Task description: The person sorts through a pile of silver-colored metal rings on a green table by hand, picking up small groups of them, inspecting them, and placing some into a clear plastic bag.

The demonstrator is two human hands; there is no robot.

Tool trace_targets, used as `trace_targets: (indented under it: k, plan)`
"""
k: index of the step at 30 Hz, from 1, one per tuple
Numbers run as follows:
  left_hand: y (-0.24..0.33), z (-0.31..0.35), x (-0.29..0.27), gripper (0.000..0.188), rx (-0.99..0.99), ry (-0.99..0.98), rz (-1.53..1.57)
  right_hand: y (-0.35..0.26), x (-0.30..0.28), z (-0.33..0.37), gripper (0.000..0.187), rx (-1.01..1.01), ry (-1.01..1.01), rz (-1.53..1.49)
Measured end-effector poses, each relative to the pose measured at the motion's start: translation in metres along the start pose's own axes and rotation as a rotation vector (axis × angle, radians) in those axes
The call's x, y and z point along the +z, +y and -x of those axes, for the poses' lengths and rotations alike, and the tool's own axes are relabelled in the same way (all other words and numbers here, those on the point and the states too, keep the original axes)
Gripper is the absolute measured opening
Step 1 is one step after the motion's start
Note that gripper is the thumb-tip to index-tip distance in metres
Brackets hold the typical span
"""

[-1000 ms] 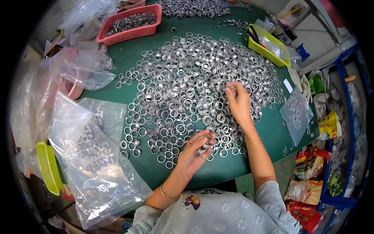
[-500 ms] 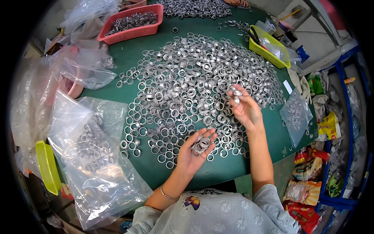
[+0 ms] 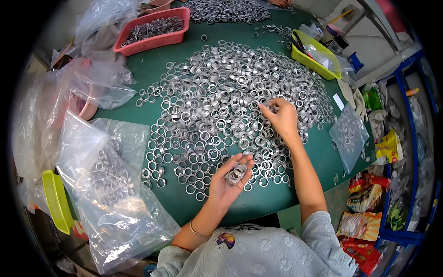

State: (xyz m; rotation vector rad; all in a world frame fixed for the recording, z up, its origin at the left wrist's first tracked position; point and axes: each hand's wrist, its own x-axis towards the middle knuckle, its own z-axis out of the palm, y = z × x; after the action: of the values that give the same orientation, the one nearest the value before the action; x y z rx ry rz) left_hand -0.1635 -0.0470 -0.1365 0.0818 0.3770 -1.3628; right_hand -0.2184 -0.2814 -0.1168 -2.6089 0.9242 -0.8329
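Note:
A broad heap of silver metal rings covers the middle of the green table. At the heap's near edge my left hand is turned palm up, its fingers curled around several metal rings. My right hand reaches palm down over the right part of the heap. Its thumb and fingers are bent together at the rings; whatever lies between the fingertips is hidden by the hand.
Left of the heap lies a clear plastic bag with rings inside. A red basin of small metal parts stands at the far left, a yellow-green basket at the far right. Another ring-filled bag lies right. Another person's hand shows at the back.
My right hand has turned from palm up, with rings showing at its fingertips, to palm down over the heap. My left hand stays nearly in place with its rings.

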Motion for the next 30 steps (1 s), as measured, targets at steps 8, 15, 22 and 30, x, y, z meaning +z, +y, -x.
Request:
trace_targets:
  k: [8,15,22,30]
  plan:
    - [0.0,0.001,-0.004,0.022,-0.012,0.012,0.013,0.019,-0.036,0.006,0.03,0.903,-0.119,-1.719]
    - [0.001,-0.001,-0.005,0.023,-0.01,-0.003,0.015,0.013,-0.017,-0.007,0.025,0.217,-0.172,0.072]
    - [0.001,0.0,-0.006,0.024,-0.009,-0.001,0.014,0.009,-0.045,0.001,0.019,0.647,-0.224,-0.832]
    - [0.0,-0.001,-0.009,0.025,-0.015,-0.024,0.022,0.001,-0.043,0.014,0.025,0.243,-0.319,-0.075]
